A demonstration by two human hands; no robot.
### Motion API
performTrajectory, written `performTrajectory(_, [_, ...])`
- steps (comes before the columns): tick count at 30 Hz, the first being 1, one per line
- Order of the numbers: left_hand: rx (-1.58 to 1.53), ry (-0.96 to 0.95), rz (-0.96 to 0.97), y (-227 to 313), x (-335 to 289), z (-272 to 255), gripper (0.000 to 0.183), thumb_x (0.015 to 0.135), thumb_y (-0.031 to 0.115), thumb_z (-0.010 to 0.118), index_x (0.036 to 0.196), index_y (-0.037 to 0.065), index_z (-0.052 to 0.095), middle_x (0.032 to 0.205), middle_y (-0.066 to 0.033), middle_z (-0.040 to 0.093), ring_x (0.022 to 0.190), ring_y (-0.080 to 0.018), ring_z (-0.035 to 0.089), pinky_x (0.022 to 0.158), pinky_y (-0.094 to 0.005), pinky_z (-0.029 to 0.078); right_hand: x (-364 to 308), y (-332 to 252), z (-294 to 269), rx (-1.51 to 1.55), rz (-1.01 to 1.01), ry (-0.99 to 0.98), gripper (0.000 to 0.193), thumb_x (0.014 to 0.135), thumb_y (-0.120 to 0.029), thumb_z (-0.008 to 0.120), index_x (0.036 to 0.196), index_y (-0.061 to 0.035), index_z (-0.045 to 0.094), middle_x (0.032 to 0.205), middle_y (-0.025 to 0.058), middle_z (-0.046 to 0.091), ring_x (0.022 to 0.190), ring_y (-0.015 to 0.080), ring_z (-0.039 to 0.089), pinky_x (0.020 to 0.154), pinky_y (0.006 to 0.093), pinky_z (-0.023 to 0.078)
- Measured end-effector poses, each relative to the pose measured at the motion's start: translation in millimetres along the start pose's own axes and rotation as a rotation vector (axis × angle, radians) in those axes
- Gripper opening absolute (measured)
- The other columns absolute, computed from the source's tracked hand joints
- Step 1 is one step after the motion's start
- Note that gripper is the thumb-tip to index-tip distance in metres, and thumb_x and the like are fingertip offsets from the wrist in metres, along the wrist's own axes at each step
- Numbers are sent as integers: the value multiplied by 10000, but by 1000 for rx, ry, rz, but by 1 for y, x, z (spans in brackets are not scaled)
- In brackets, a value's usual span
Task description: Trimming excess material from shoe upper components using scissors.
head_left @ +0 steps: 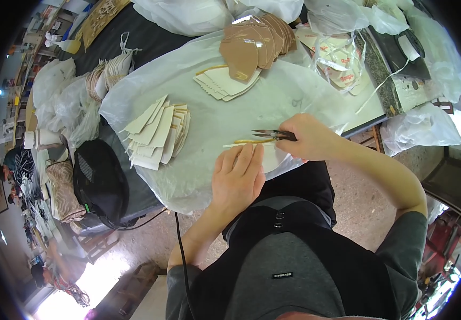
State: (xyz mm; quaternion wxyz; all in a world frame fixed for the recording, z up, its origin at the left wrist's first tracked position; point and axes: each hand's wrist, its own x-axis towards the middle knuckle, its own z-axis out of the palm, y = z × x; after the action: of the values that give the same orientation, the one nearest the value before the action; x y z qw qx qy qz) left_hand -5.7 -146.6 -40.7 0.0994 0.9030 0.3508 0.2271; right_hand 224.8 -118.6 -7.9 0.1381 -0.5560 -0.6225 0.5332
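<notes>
In my right hand is a small pair of dark scissors, gripped by the handles with the pointed blades towards the left. The blades hover over or beside a white cut piece with a tan strip along its far edge. My left hand lies flat on this piece near the table's front edge, fingers stretched out and partly covering it. Fanned white pieces lie to the left. Another stack of white pieces, with a tan edge, lies farther back, beside a fan of brown pieces.
Translucent plastic sheeting covers the work surface. Bundled pieces and a black mesh bag sit at the left. Plastic bags line the back, with a printed bag at the back right. A black cable hangs past my left arm.
</notes>
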Motion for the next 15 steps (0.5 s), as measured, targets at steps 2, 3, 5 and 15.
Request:
performTrajectory(2, [17,-14,12,1,2,-2,433,806,152,658,1226,55,624,1181,-104,590,1057,-282,558,887,-425,453,2,-2,-1,-85,-62,19,246,779,-135,582,656,78,595,518,177,582,458,282,627,513,387,518])
performTrajectory(3, [43,-37,20,1,3,-2,454,787,148,662,1233,71,623,1176,-103,586,1051,-283,554,888,-429,451,2,-3,-3,-85,-59,21,246,779,-135,582,656,78,595,518,177,582,458,282,627,513,387,518])
performTrajectory(5, [67,-60,30,2,5,-3,476,768,144,665,1239,87,622,1171,-102,582,1045,-284,550,888,-433,449,3,-5,-7,-22,13,26,232,752,-137,589,660,76,604,496,174,563,464,305,615,536,416,510])
performTrajectory(15, [192,-119,45,12,9,-5,576,737,159,653,1306,125,566,1140,-113,557,1006,-294,545,876,-452,447,10,8,-9,-293,-114,76,223,712,-158,617,700,62,645,649,264,595,635,432,605,617,494,487])
